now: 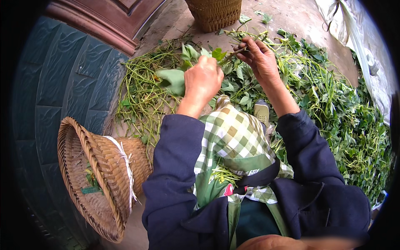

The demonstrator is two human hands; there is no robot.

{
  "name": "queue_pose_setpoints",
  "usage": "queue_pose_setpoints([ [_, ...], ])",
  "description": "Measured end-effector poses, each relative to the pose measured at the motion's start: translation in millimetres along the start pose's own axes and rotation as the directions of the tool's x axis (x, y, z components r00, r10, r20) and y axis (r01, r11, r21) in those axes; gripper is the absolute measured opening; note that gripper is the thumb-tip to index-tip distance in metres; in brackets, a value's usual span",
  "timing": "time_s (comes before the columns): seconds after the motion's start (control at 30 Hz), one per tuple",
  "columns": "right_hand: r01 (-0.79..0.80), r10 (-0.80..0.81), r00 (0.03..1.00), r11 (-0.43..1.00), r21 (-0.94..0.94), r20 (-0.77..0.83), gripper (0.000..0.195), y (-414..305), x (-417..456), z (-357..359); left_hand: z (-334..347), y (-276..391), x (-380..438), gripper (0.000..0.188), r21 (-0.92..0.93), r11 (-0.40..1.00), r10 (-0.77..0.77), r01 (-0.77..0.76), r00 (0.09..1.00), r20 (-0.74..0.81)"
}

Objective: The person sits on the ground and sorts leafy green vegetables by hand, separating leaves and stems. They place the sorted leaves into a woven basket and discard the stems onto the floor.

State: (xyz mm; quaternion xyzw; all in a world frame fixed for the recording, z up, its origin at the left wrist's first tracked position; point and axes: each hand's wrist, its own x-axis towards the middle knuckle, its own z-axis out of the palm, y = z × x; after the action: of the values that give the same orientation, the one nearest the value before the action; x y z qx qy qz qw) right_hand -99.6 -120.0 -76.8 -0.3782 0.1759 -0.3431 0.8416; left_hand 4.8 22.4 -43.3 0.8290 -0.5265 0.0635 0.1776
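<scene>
My left hand (203,76) is closed around leafy green sprigs (175,79); the leaves stick out past its far side and are blurred. A brownish vine stem (232,55) runs between my two hands. My right hand (257,57) pinches that stem between thumb and fingers, farther out and to the right. Below both hands lies a heap of cut vines with broad green leaves (245,76). Several pale green stalks (225,175) rest in the apron's lap, over a green and white checked apron (231,131).
At left a woven bamboo basket (103,175) lies tipped, a few leaves inside. Stripped stems (143,93) cover the ground by the tiled wall (62,68). A second basket (215,14) stands ahead. More leafy vines (347,134) spread right, beside plastic sheeting (368,59).
</scene>
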Motion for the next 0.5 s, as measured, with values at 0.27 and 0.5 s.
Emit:
queue_pose_setpoints([
  [0.27, -0.027, 0.085, 0.979, 0.955, 0.297, -0.184, 0.021, 10.0, -10.5, -8.9, -14.0, -56.3, 5.8, 0.030, -0.958, 0.172, -0.615, 0.228, 0.785, 0.076],
  [0.5, -0.029, 0.153, 0.953, 0.903, 0.428, -0.260, 0.020, 9.1, -2.3, -11.3, -21.0, 4.5, 0.9, 0.016, -0.483, 0.876, -0.187, -0.011, 0.914, -0.359],
])
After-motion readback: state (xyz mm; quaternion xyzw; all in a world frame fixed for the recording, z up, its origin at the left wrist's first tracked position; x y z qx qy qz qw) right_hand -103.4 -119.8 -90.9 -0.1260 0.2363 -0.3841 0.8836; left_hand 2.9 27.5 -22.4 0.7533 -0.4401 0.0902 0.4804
